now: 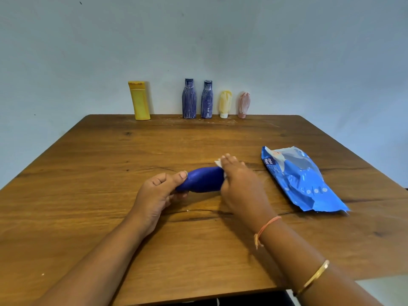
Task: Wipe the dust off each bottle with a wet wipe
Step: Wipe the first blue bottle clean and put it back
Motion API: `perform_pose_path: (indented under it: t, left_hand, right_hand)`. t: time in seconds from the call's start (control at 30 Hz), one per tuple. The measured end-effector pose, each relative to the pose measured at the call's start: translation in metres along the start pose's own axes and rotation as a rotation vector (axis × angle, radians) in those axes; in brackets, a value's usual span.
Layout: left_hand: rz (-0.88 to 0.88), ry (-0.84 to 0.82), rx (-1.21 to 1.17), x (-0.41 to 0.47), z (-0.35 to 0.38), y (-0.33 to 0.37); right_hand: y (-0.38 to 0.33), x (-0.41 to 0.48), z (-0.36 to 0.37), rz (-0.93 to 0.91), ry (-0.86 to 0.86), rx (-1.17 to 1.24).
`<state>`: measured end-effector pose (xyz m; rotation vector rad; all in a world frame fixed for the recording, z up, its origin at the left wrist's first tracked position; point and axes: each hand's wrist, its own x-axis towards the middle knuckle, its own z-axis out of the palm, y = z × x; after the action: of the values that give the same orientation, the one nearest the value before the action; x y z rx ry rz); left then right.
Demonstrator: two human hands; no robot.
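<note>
at the middle of the counter (88,184), the left hand (154,193) is curled in a grip on the left end of the blue bottle (204,180); the wet wipe (218,162) is clutched against its right end by the right hand (239,182).

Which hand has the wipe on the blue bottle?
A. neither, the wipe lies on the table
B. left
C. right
C: the right hand holds the white wipe against one end of the blue bottle, while the left hand grips the other end.
</note>
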<state>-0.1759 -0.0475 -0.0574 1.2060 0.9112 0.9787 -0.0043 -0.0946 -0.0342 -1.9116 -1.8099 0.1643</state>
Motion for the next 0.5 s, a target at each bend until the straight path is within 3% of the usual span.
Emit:
perform_pose_path:
  t: [0.33,0.43,0.5]
  left_hand:
    - [-0.054,-0.024,-0.035,-0.001,0.003,0.000]
    - [-0.004,-0.050,0.164,-0.003,0.002,0.000]
    - [0.003,-0.071,0.168,-0.004,0.003,0.000]
  right_hand:
    - [0.000,0.000,0.007,0.126,-0.122,-0.027]
    - [-0.021,-0.012,0.012,0.062,-0.128,0.005]
    - [-0.038,-0.022,0.017,-0.074,-0.148,0.011]
